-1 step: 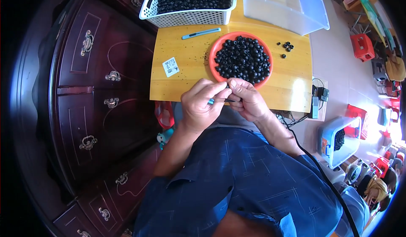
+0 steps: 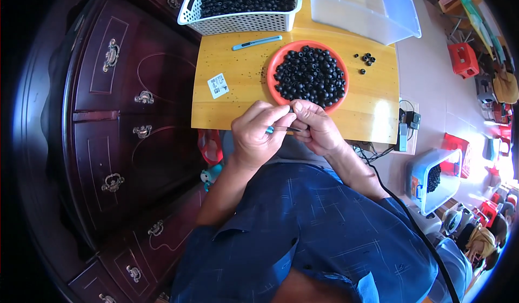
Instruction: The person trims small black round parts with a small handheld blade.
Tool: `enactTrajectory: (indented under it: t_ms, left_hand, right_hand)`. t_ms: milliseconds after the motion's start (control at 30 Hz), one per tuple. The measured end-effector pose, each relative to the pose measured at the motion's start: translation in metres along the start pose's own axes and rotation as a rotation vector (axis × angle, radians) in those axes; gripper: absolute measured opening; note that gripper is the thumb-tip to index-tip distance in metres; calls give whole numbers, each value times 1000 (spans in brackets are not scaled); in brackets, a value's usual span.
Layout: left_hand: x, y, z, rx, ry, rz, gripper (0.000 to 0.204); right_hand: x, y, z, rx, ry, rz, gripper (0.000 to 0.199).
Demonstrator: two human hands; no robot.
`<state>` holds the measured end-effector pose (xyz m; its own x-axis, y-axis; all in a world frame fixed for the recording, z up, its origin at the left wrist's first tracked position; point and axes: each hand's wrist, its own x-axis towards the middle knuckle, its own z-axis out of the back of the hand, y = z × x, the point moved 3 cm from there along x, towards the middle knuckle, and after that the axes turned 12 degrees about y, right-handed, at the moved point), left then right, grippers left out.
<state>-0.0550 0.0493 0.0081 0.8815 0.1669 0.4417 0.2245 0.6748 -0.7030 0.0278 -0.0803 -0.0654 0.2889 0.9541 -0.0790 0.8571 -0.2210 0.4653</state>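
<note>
My left hand [image 2: 253, 135] is closed, with a teal-handled cutter [image 2: 269, 129] held in its curled fingers. The cutter's thin dark blade reaches across toward my right fingers. My right hand [image 2: 319, 127] is pinched shut, its thumb tip meeting my left fingertips. Between the tips shows a sliver of a small black piece [image 2: 292, 109], mostly covered by fingers. Both hands are just in front of an orange-red round tray [image 2: 272, 89], over the table's near edge. Small black ring-like pieces [image 2: 311, 73] fill the tray.
On the yellow wooden table [image 2: 238, 108] lie another teal cutter [image 2: 257, 43], a white printed label [image 2: 218, 86] and several loose black pieces [image 2: 368, 59]. Behind stand a white basket [image 2: 243, 23] of black pieces and a clear bin [image 2: 367, 25]. A black cable [image 2: 403, 206] runs past my right arm.
</note>
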Motion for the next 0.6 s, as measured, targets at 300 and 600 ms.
enactTrajectory:
  t_ms: [300, 600]
  left_hand:
    - [1, 19, 0, -179, 187, 183, 36]
    - [10, 17, 6, -69, 335, 74, 43]
  right_hand:
    - [-1, -1, 2, -54, -1, 57, 28]
    - [-1, -2, -5, -188, 73, 90, 33]
